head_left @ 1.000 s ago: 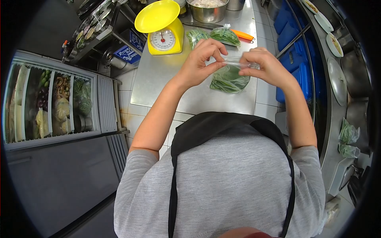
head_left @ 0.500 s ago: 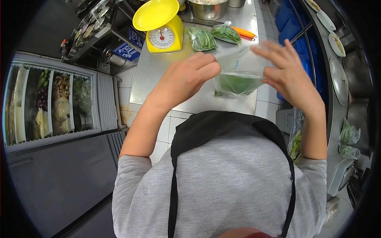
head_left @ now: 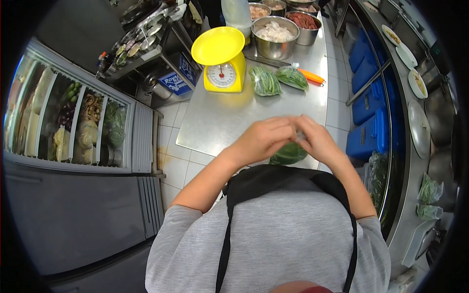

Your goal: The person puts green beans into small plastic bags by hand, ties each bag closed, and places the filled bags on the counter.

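In the head view, a clear plastic bag of green vegetables (head_left: 289,154) hangs below my two hands, close to my apron at the near edge of the table. My left hand (head_left: 266,137) is closed, its fingers pinching the gathered top of the bag. Against it, my right hand (head_left: 318,140) has its fingers bent round the same bunched plastic. Fingertips meet and are slightly blurred. Farther back lie two filled bags of green beans, one upright-looking bag (head_left: 265,81) and one tied bag (head_left: 292,78).
A yellow dial scale (head_left: 223,73) stands on the steel table (head_left: 215,124). Behind the bags are a long knife (head_left: 268,61), an orange-handled tool (head_left: 311,76) and a steel pot of pale food (head_left: 275,46). An open-fronted fridge (head_left: 141,136) is at left, blue bins (head_left: 367,132) at right.
My hands have come together at the bag's mouth, which was spread between them before. The bag is gathered and nearer to my body. The view has shifted, showing more pots.
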The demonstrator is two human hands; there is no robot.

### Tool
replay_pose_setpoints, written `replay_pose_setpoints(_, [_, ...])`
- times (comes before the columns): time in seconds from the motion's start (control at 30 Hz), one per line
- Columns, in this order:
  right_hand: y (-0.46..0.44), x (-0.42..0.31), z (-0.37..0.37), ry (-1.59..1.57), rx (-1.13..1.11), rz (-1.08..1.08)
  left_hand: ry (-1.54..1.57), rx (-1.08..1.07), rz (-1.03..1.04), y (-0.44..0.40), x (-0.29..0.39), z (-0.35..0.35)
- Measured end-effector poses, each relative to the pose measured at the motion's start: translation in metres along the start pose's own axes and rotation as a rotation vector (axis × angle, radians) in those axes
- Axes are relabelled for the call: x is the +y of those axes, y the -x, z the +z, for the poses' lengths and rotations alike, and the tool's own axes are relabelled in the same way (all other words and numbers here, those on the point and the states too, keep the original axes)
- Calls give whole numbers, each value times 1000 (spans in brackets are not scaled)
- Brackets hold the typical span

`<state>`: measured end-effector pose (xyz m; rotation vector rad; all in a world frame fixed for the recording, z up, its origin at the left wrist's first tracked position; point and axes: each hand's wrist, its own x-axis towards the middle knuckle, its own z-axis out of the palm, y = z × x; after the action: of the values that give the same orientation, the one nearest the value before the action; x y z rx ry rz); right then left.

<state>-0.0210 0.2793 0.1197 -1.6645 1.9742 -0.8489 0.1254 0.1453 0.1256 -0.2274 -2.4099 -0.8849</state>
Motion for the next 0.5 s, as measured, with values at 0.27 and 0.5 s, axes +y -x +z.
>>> replay_pose_setpoints(0.27, [-10, -36, -5, -30, -99, -454, 402, -418, -198, 10, -26, -17])
replay_pose_setpoints(0.5, [-39, -32, -19, -41, -21, -434, 946, -675, -495, -10, -26, 31])
